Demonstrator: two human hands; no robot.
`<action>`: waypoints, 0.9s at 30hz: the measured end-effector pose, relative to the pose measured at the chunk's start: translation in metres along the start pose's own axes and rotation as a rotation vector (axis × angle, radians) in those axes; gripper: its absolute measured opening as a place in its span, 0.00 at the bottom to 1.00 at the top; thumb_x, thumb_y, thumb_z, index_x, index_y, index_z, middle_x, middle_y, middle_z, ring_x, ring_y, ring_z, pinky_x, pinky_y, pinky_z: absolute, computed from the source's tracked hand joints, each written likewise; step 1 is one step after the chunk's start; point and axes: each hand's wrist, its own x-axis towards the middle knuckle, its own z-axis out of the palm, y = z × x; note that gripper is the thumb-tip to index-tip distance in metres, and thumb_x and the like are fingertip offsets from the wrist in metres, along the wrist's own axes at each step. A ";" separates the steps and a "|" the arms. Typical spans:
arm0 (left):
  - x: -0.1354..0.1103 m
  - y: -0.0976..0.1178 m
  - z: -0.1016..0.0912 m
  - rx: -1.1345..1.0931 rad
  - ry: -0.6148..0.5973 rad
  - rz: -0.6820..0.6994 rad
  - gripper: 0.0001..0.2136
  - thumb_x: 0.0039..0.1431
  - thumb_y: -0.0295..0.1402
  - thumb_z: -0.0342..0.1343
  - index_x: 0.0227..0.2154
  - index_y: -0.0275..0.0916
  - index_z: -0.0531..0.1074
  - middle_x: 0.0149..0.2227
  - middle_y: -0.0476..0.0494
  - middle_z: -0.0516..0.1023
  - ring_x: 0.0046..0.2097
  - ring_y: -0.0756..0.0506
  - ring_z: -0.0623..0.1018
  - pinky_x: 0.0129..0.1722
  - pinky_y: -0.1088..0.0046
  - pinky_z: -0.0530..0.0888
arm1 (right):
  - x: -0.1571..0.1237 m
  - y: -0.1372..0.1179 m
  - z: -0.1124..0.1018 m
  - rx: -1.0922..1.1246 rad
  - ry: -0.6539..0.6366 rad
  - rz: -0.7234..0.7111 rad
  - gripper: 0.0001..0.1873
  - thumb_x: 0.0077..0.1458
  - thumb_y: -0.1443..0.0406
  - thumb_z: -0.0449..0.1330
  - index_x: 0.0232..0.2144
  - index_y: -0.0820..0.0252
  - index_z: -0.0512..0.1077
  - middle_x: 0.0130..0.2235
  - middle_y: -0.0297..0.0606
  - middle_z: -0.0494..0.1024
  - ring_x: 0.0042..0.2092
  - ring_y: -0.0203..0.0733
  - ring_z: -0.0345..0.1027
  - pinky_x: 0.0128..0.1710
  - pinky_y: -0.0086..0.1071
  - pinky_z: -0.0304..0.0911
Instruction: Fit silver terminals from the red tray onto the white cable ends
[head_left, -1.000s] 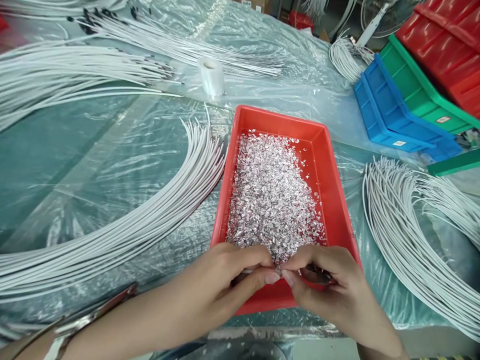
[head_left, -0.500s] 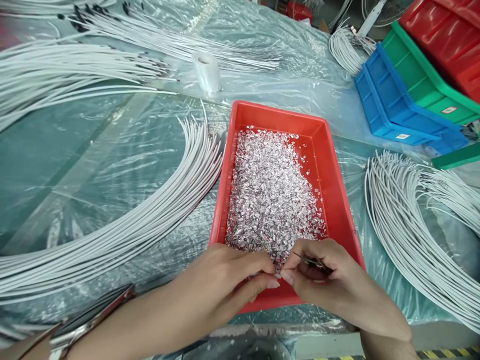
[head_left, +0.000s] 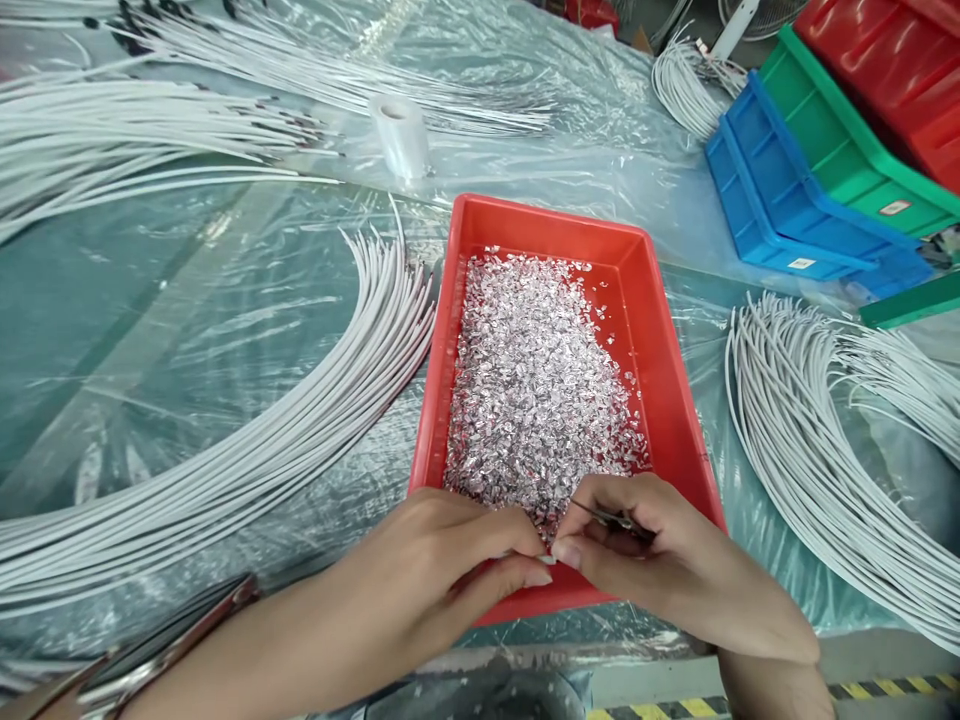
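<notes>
A red tray (head_left: 675, 400) sits in front of me, filled with a heap of tiny shiny silver pieces (head_left: 536, 380). Both hands meet over its near edge. My left hand (head_left: 442, 565) is closed in a pinch, thumb against fingers, on something too small to make out. My right hand (head_left: 660, 565) is closed around thin metal tweezers (head_left: 611, 517), whose tip points left toward the left fingertips. The fingertips of the two hands almost touch.
Curved bundles of white cables lie left of the tray (head_left: 247, 440) and right of it (head_left: 832, 450); more cables (head_left: 150, 140) lie at the back. A clear tape roll (head_left: 401, 135) stands behind the tray. Blue (head_left: 780, 210), green (head_left: 840, 150) and red (head_left: 892, 70) bins are stacked at back right. Plastic sheet covers the table.
The hands stay pinched together at the tray's near edge. The tweezers now show more plainly in the right hand. The view has shifted slightly.
</notes>
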 end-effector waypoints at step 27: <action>-0.003 0.000 0.000 -0.075 0.057 0.025 0.06 0.67 0.31 0.49 0.36 0.41 0.71 0.29 0.52 0.78 0.29 0.52 0.75 0.29 0.77 0.65 | 0.002 -0.004 0.002 0.030 -0.027 -0.023 0.05 0.60 0.66 0.58 0.31 0.57 0.68 0.27 0.26 0.65 0.28 0.29 0.56 0.24 0.24 0.51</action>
